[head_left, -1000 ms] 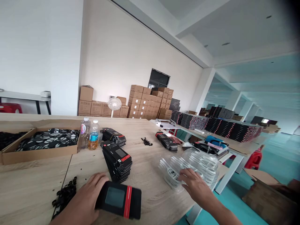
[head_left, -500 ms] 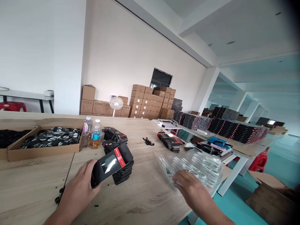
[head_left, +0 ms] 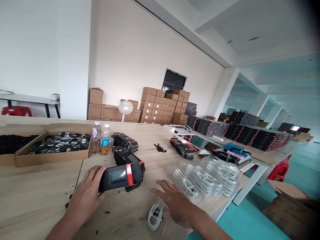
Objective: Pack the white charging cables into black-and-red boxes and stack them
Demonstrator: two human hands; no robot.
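My left hand (head_left: 86, 196) grips a black box with a clear window and a red stripe (head_left: 120, 176), held just above the wooden table (head_left: 37, 196) in front of a fanned stack of the same boxes (head_left: 130, 158). My right hand (head_left: 175, 201) hovers palm down with fingers spread, holding nothing. A coiled white cable in a clear bag (head_left: 155, 215) lies on the table just left of that hand. A pile of bagged white cables (head_left: 207, 178) sits to the right of it.
A cardboard tray of black and white parts (head_left: 53, 148), two bottles (head_left: 101, 141), more box stacks (head_left: 182, 149) and small black pieces (head_left: 160, 147) lie on the table. Beyond stand tables of black boxes (head_left: 237, 133), stacked cartons (head_left: 160, 105), a fan (head_left: 125, 108) and a red stool (head_left: 281, 170).
My left hand lifted the black box off the table and now holds it level by the stack. My right hand left the cable pile, and one bagged cable now lies beside it.
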